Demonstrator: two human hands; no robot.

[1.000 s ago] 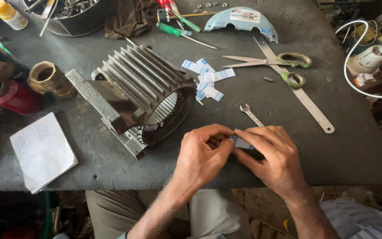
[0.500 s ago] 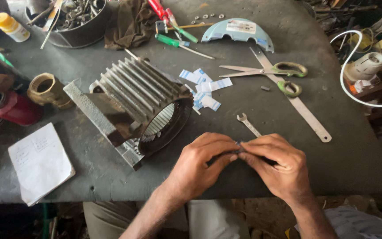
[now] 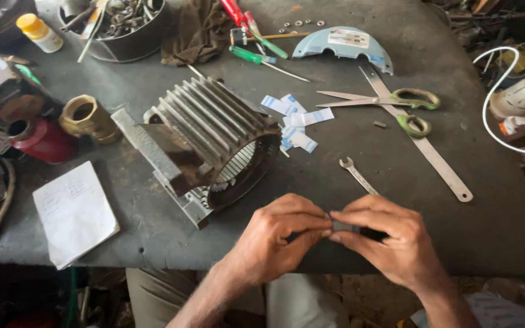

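- The worktop [image 3: 347,176] is dark grey.
- The ribbed motor housing [image 3: 211,136] at its centre is dull grey metal.
- At 1 o'clock of the housing lie paper slips [image 3: 293,115], white with blue ends.
- The scissors [image 3: 390,100] at 2 o'clock have green handles.
- The cover plate [image 3: 344,44] at 1 o'clock is pale blue.
- The can [image 3: 41,140] at 9 o'clock is red, with a brass-yellow fitting [image 3: 86,116] beside it.
- The bottle [image 3: 39,31] at 10 o'clock is white with a yellow cap.
- The notepad [image 3: 74,212] at 8 o'clock is white.

Left hand [image 3: 277,240] and right hand [image 3: 393,243] meet, fingertips pinched together.
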